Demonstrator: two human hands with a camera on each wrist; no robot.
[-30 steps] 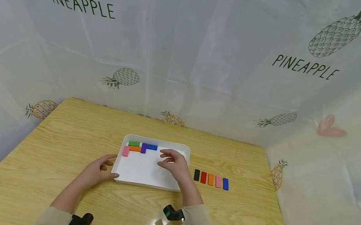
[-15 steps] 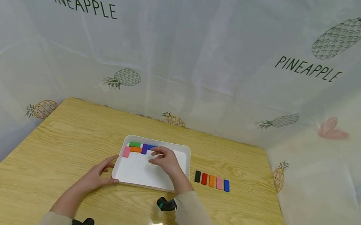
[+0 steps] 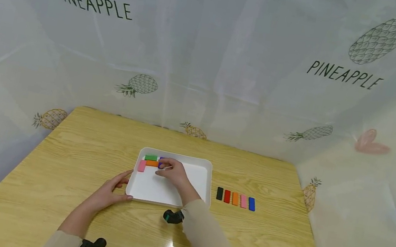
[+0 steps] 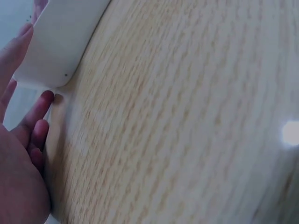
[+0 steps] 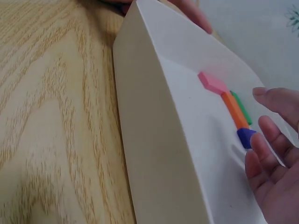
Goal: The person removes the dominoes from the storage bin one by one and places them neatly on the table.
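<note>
In the head view, my left hand (image 3: 107,193) lies at the front left corner of a white tray (image 3: 155,200), its thumb against the corner and its fingers along the left wall. The left wrist view shows the thumb at the tray wall, with some fingertips low beside it. Over the tray, my right hand (image 3: 175,174) has thumb and fingers apart, with nothing between them. Below it sits a purple block (image 5: 245,137), partly covered by the fingers. An orange block (image 3: 152,163), a green block (image 3: 150,157) and a pink block (image 3: 141,165) lie against it toward the left.
Right of the tray, a row of flat blocks stands on the wooden table (image 3: 265,239): black (image 3: 219,193), red (image 3: 227,196), orange (image 3: 235,199), pink (image 3: 243,201) and blue (image 3: 251,204). A pineapple-printed curtain (image 3: 209,55) closes off the back and sides.
My right hand has moved left across the tray, over the blue block beside the purple one, which it now hides. My left hand stays at the tray corner.
</note>
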